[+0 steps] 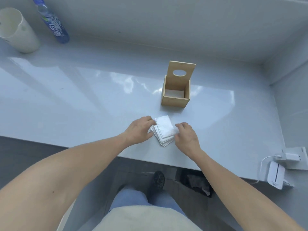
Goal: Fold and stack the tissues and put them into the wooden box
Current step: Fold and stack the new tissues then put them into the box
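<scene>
— Both hands flank the folded tissue stack [164,131] on the bench [83,100]; why?
— Left hand [139,130] and right hand [186,136] pinch its edges, likely squaring it. The wooden box [175,101] waits just beyond, lid propped open.

Glossy white counter [83,90], grey wall [166,19] — dark floor [25,147]
</scene>
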